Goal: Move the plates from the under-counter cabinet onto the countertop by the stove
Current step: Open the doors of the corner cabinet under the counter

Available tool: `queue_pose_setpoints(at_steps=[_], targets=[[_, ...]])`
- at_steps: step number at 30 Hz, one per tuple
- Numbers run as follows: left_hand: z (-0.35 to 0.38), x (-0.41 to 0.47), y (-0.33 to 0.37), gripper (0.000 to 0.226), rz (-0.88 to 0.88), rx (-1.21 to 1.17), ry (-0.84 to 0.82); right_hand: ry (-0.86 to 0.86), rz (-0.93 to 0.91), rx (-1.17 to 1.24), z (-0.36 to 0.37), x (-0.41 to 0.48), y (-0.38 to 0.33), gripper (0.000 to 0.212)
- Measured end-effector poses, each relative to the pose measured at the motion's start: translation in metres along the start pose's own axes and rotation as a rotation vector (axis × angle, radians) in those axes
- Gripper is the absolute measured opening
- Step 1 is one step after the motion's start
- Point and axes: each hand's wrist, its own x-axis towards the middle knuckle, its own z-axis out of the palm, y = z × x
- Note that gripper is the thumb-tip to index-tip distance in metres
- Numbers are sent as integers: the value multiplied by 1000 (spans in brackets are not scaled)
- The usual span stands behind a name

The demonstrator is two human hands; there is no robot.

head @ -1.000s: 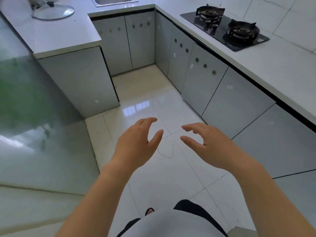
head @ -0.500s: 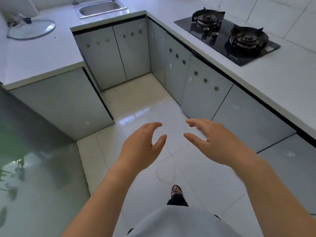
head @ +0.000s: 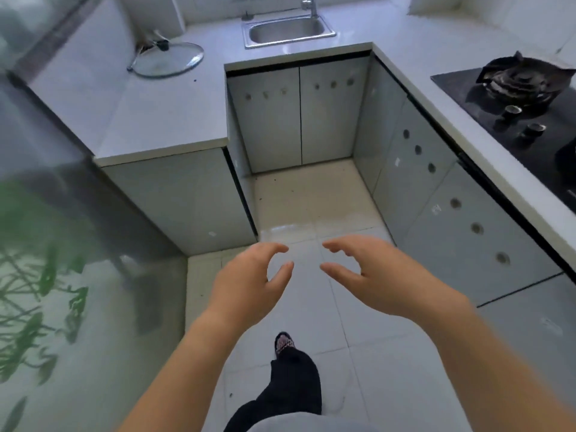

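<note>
- Now, head view: left hand (head: 249, 282) and right hand (head: 374, 275) are both raised over the floor (head: 311, 198), near centre, palms turned toward each other.
- Both hands are wide, fingers loosely curved, thumbs apart from fingers, holding nothing; fingertips of the two hands are near but not touching.
- Plates: cannot tell where; none show, and every cabinet door in sight is closed.
- Far cabinet doors (head: 299, 116) sit under the sink (head: 288, 31), a pair with round holes near the top.
- Right cabinet doors (head: 467, 229) run under the countertop (head: 414, 73), also with round holes.
- Stove (head: 514, 98), black glass with a burner and two knobs, is set into that countertop at far right, partly cut by the frame edge.
- Faucet (head: 310, 4) stands behind the sink.
- Glass lid (head: 168, 59) lies flat on the left counter (head: 140, 113), far left of the sink.
- Glass panel (head: 46, 275) fills the left side, with green reflections on it.
- Foot (head: 283, 341) in a sandal and a dark trouser leg (head: 293, 381) are on the floor, near, below the hands.
</note>
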Motion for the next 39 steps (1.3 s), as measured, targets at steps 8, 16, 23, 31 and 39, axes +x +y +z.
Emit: queue_pose_setpoints(at_steps=[8, 16, 23, 31, 39], targets=[[-24, 155, -28, 31, 30, -18, 14, 23, -2, -30, -45, 142, 18, 42], [-16, 286, -15, 35, 177, 33, -47, 30, 167, -27, -78, 219, 76, 46], [16, 382, 20, 35, 190, 27, -160, 47, 240, 18, -127, 277, 148, 43], [24, 505, 67, 34, 100, 40, -85, 44, 160, 37, -201, 358, 232, 42], [26, 575, 85, 34, -30, 6, -25, -27, 46, 51, -238, 440, 268, 40]])
